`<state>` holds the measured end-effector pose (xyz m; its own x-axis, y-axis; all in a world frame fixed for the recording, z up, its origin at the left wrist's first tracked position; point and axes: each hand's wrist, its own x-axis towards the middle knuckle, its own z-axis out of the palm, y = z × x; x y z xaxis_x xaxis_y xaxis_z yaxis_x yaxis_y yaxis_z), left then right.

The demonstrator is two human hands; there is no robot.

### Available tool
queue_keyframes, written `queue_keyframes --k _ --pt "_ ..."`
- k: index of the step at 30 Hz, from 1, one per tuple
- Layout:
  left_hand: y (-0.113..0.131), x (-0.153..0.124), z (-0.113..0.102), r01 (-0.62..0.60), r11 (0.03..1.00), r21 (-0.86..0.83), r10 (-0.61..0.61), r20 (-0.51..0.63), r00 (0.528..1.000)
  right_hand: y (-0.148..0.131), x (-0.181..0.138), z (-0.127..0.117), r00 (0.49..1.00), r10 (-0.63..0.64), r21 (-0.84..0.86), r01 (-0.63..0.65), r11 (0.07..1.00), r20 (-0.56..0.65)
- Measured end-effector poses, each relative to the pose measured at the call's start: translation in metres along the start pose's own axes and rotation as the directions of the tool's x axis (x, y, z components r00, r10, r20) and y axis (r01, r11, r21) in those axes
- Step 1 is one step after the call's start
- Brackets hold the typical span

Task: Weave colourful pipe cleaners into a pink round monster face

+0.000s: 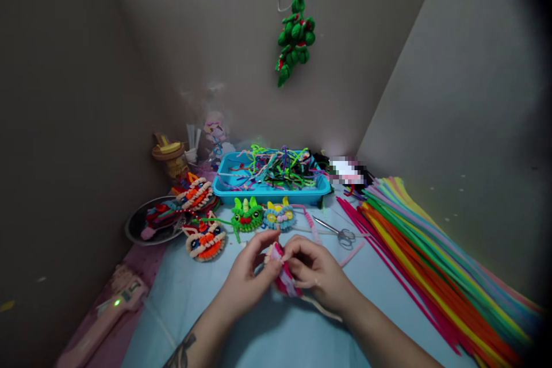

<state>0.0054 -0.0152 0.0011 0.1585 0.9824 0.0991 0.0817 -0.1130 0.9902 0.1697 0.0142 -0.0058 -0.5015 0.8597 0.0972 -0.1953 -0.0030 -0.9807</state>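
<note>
Both hands meet over the front middle of the table around a small pink, magenta and cream pipe-cleaner piece (286,282). My left hand (254,267) grips its left side between thumb and fingers. My right hand (317,270) pinches at its upper right edge; the fingertips hide what exactly they hold there. A cream strand (323,310) trails from the piece below my right hand. Just beyond the hands lie a green animal-face piece (246,215) and a blue and yellow one (279,215). Scissors (342,236) rest to the right of them.
A blue tray (271,192) of tangled pipe-cleaner scraps stands behind. Long coloured pipe cleaners (431,264) spread along the right. Orange face pieces (206,241) and a metal bowl (131,224) sit left, with a pink glue gun (103,322) nearer. A green bundle (296,37) hangs above.
</note>
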Motion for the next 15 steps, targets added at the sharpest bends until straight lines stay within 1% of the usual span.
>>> queue_keyframes --k 3,7,11,15 --pt "-0.0011 0.0012 0.0014 -0.019 0.999 -0.046 0.018 -0.031 0.999 0.0007 -0.0002 0.0002 0.999 -0.034 -0.051 0.032 0.998 -0.03" --pt "-0.0004 0.0042 0.0013 -0.015 0.987 -0.157 0.009 -0.043 0.999 0.0006 -0.0009 -0.0012 0.981 -0.187 -0.269 0.168 0.948 -0.044" --pt "-0.0004 0.0057 0.0002 0.017 0.963 -0.268 -0.027 -0.034 0.999 -0.0014 -0.0022 -0.0027 0.956 -0.294 -0.38 0.279 0.882 0.02" --pt "-0.0027 0.0041 0.0011 0.083 0.937 -0.338 -0.098 -0.028 0.995 -0.0032 -0.0032 -0.0037 0.929 -0.36 -0.448 0.36 0.818 0.09"
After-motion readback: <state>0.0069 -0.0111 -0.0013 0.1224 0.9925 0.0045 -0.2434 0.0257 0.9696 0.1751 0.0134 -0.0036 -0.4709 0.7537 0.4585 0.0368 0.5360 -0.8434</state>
